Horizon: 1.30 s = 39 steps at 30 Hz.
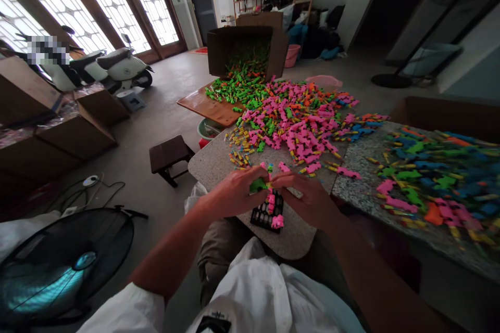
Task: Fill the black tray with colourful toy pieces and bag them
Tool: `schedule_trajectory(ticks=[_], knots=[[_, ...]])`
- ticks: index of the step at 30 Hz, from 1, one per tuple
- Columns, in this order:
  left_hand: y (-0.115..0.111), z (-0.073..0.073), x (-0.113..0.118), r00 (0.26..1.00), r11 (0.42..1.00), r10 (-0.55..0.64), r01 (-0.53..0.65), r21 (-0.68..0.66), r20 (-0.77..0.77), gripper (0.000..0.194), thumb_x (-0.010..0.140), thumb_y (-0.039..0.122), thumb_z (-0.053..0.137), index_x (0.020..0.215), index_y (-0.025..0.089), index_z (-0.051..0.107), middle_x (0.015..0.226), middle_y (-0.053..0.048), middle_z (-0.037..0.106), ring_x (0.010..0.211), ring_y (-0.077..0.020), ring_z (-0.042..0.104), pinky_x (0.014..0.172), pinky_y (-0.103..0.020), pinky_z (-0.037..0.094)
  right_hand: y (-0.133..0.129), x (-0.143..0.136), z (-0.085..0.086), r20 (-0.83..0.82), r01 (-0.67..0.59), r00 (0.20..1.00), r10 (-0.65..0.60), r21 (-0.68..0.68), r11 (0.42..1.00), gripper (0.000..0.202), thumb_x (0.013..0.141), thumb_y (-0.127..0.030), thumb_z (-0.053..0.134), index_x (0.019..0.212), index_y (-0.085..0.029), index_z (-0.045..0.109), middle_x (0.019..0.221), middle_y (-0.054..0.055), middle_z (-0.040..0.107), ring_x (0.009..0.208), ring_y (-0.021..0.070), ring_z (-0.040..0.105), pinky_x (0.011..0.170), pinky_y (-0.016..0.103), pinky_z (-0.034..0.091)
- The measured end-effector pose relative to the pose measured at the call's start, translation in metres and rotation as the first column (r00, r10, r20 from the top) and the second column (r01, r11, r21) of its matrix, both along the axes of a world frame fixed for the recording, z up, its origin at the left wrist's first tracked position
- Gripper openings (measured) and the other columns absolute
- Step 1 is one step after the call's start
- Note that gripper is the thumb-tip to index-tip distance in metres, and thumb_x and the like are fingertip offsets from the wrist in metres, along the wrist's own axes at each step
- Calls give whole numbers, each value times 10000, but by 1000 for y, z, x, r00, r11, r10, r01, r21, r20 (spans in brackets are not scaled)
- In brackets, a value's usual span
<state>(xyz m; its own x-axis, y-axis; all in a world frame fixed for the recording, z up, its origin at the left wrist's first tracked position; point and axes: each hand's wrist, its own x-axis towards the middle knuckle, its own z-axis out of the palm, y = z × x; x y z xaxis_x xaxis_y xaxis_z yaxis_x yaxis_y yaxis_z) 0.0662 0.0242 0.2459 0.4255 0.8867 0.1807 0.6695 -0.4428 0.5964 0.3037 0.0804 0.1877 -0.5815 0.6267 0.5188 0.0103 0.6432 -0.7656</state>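
Observation:
My left hand (242, 190) is closed around a small green plastic toy piece (258, 185), above a black tray with rows of cells (261, 218). Close beside it, my right hand (302, 195) has its fingertips drawn together near the same spot. What those fingers pinch, if anything, is too small to make out. A pink toy piece (277, 221) sits at the tray's near right corner, and another pink piece (271, 203) is between my hands over the tray. Both hands partly cover the tray's far end.
A large heap of pink toy pieces (304, 140) lies beyond my hands on the speckled table (213, 162). Green pieces (242, 91) spill from a cardboard box (279, 54). Mixed pieces (433, 177) cover the right tabletop. A stool (171, 153) and a fan (70, 265) stand left.

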Motion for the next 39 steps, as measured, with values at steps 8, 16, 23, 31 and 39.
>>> schedule_trajectory(ticks=[8,16,23,31,39], knots=[[-4,-4,8,996,996,-73,71,47,57,187,1079,363,548,1115,199,631,1002,-77,710,932,-180,667,838,-286,482,1,11,2,45,-36,998,43,-137,990,161,1017,-293,684,1103,-304,820,1142,50,817,1112,236,766,1019,407,608],[-1,-10,11,998,997,-61,61,36,-7,103,1042,287,590,1092,209,634,1022,-72,719,954,-188,693,846,-283,506,-5,14,4,211,53,976,-51,-6,999,253,1002,-251,700,1239,-292,776,1167,43,802,1050,237,756,938,372,604],[-19,-10,17,991,997,0,-10,-77,-137,509,1017,366,666,1500,274,533,1365,-117,721,1244,-277,717,1023,-371,572,-17,21,-10,326,164,902,-283,348,923,190,1050,-280,671,1167,-287,821,1066,95,739,1025,269,681,995,447,567],[1,-53,-39,836,872,489,-473,-126,251,463,1004,545,661,1366,256,665,1340,-85,746,969,-170,731,785,-273,599,6,51,-81,72,549,835,-545,-171,818,271,981,-443,709,1095,-228,828,804,7,658,710,172,592,685,304,510],[23,-190,-33,895,853,438,-387,-350,79,373,953,451,629,1168,192,788,1127,-87,818,894,-193,723,804,-308,573,22,1,-140,334,481,872,-358,-442,757,280,998,-414,657,876,-179,747,815,30,753,768,181,657,684,264,446]])
